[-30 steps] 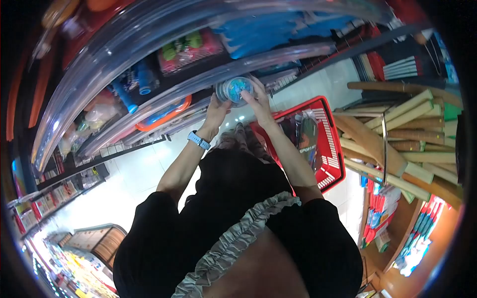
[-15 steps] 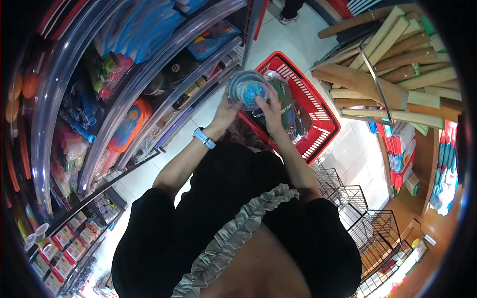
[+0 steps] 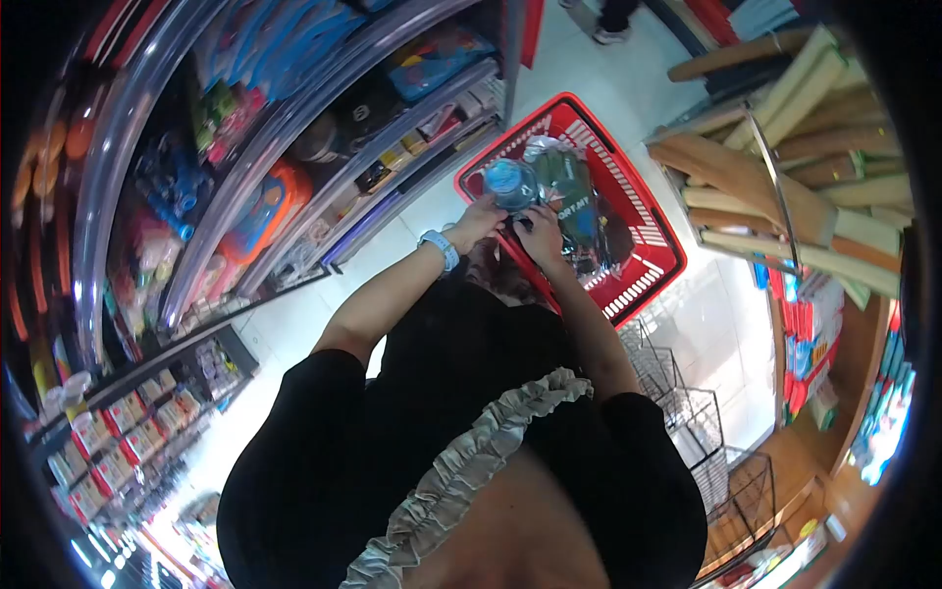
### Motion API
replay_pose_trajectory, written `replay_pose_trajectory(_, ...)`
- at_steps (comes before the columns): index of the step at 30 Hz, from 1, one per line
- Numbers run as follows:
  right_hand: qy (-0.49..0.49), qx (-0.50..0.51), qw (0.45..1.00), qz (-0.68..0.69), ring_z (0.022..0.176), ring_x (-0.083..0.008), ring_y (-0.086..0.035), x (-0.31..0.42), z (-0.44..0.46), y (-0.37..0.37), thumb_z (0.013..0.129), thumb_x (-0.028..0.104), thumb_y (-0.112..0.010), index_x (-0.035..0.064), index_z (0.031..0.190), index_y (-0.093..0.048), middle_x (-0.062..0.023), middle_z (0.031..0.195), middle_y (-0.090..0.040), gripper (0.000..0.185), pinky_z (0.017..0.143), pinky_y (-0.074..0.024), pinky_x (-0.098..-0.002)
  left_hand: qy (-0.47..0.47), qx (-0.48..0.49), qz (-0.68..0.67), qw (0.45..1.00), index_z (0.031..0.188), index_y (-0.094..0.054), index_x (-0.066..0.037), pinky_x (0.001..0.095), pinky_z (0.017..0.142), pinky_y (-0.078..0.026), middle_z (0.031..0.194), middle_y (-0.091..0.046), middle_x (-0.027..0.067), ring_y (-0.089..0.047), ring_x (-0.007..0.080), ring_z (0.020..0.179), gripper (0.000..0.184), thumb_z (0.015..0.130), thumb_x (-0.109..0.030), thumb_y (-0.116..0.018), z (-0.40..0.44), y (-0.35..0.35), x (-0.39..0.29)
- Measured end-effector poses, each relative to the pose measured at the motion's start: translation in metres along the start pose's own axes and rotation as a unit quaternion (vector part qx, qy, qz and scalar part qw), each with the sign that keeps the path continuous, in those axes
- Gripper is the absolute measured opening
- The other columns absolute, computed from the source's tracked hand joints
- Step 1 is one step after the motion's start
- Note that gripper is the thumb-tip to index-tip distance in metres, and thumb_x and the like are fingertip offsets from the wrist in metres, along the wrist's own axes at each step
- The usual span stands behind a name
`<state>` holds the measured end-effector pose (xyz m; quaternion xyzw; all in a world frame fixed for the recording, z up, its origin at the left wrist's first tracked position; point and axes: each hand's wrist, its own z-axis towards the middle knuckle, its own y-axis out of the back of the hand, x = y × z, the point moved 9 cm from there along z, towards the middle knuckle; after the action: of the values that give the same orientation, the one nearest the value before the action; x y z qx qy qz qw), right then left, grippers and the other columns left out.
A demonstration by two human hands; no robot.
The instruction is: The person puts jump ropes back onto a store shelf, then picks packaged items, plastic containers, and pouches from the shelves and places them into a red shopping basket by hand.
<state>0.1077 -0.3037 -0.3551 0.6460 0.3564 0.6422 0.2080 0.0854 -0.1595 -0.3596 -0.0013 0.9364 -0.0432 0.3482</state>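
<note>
A round clear plastic container (image 3: 508,185) with blue showing inside sits in the left part of the red shopping basket (image 3: 670,263). My left hand (image 3: 474,224), below a pale blue watch, has its fingers bent at the basket's near rim, close to the container's lower edge. My right hand (image 3: 541,238) is beside it, fingers curled over the same rim; what they close on is hidden. Right of the container lies a dark green item in clear wrapping (image 3: 569,201), with pale lettering on it.
Shelves with clear curved edges (image 3: 221,177) hold blue and orange goods at left. Rolled brown and cream material (image 3: 785,187) fills a rack at right. Black wire baskets (image 3: 702,422) stand below it. A person's shoe (image 3: 610,35) is on the tiled floor at the top.
The container, held up in both hands before, is now lower and inside the basket. Both hands have moved down to the basket's near rim.
</note>
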Motion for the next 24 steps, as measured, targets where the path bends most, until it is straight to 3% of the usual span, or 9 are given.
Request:
replay_pose_trajectory(3,0.063,-0.008,0.998,-0.014,0.109,-0.0298,-0.049,0.0,-0.001,-0.002,0.072,0.019,-0.064,0.0049,0.094,-0.064,-0.0124,0.105,-0.06,0.026,0.096,-0.0373,-0.0367,-0.026,-0.006,-0.046,0.999,0.131,-0.038,-0.007,0.0288,0.062,-0.048,0.097,-0.06,0.0067,-0.059,0.0135,0.074,0.051,0.083,-0.011,-0.055,-0.01,0.012,0.007)
replay_pose_trajectory(7,0.127,0.036,0.991,-0.001,0.11,-0.034,-0.048,0.007,-0.006,-0.002,0.072,0.014,-0.064,0.0033,0.09,-0.064,-0.0136,0.103,-0.06,0.02,0.099,-0.034,-0.041,-0.023,-0.089,-0.13,0.987,0.12,-0.046,-0.004,0.029,0.062,-0.048,0.088,-0.062,0.0092,-0.061,0.0155,0.072,0.038,0.083,-0.005,-0.05,-0.05,0.056,0.023)
replay_pose_trajectory(10,0.159,0.063,0.985,-0.022,0.105,-0.0332,-0.051,0.011,-0.005,-0.003,0.073,0.012,-0.064,0.0038,0.09,-0.063,-0.013,0.098,-0.061,0.019,0.096,-0.0365,-0.0403,-0.017,-0.148,-0.166,0.975,0.119,-0.047,-0.003,0.0292,0.062,-0.05,0.095,-0.06,0.0108,-0.062,0.0186,0.076,0.036,0.083,-0.007,-0.053,-0.073,0.1,0.042)
replay_pose_trajectory(13,0.124,0.071,0.99,0.004,0.096,-0.0298,-0.056,0.004,0.003,-0.003,0.074,0.01,-0.063,0.0036,0.092,-0.063,-0.013,0.094,-0.061,0.019,0.087,-0.0422,-0.0368,-0.028,-0.196,-0.212,0.957,0.118,-0.048,-0.002,0.0303,0.066,-0.052,0.103,-0.058,0.0123,-0.062,0.0216,0.084,0.035,0.085,-0.012,-0.055,-0.104,0.149,0.06)
replay_pose_trajectory(16,0.068,-0.015,0.997,0.02,0.093,-0.0309,-0.055,0.025,0.011,0.015,0.072,0.011,-0.061,0.005,0.091,-0.063,-0.0142,0.091,-0.061,0.019,0.084,-0.043,-0.0382,-0.098,-0.283,-0.224,0.928,0.117,-0.047,-0.001,0.0295,0.065,-0.051,0.103,-0.058,0.0116,-0.062,0.0204,0.081,0.032,0.087,-0.011,-0.052,-0.138,0.217,0.066)
replay_pose_trajectory(20,0.159,-0.04,0.982,0.094,0.086,-0.027,-0.057,0.097,0.036,-0.004,0.076,0.007,-0.059,0.0019,0.095,-0.06,-0.0128,0.087,-0.06,0.02,0.077,-0.0453,-0.035,-0.229,-0.446,-0.112,0.858,0.121,-0.041,0.003,0.031,0.067,-0.051,0.103,-0.057,0.0139,-0.062,0.0207,0.08,0.039,0.085,-0.006,-0.051,-0.198,0.323,0.054)
replay_pose_trajectory(22,0.174,0.017,0.981,0.08,0.086,-0.0235,-0.058,0.174,0.042,-0.02,0.078,0.007,-0.059,0.0008,0.097,-0.059,-0.0119,0.089,-0.06,0.02,0.074,-0.0461,-0.0323,-0.306,-0.495,-0.105,0.807,0.123,-0.037,0.005,0.033,0.066,-0.051,0.102,-0.055,0.0156,-0.062,0.0209,0.078,0.046,0.081,-0.005,-0.054,-0.242,0.357,0.033)
replay_pose_trajectory(23,0.109,0.079,0.968,0.214,0.085,-0.022,-0.058,0.161,0.06,-0.061,0.079,0.008,-0.059,0.0008,0.099,-0.059,-0.0116,0.09,-0.059,0.021,0.072,-0.0464,-0.031,-0.308,-0.517,-0.119,0.79,0.124,-0.036,0.005,0.0328,0.067,-0.05,0.104,-0.053,0.0168,-0.061,0.0217,0.079,0.048,0.08,-0.004,-0.054,-0.26,0.368,0.024)
replay_pose_trajectory(24,0.223,0.042,0.966,0.122,0.084,-0.0215,-0.058,0.229,0.051,-0.051,0.079,0.01,-0.06,0.0006,0.101,-0.058,-0.0114,0.091,-0.06,0.024,0.071,-0.0468,-0.0305,-0.31,-0.538,-0.132,0.773,0.124,-0.035,0.005,0.0326,0.069,-0.05,0.105,-0.052,0.018,-0.061,0.0226,0.08,0.049,0.08,-0.004,-0.054,-0.279,0.379,0.015)
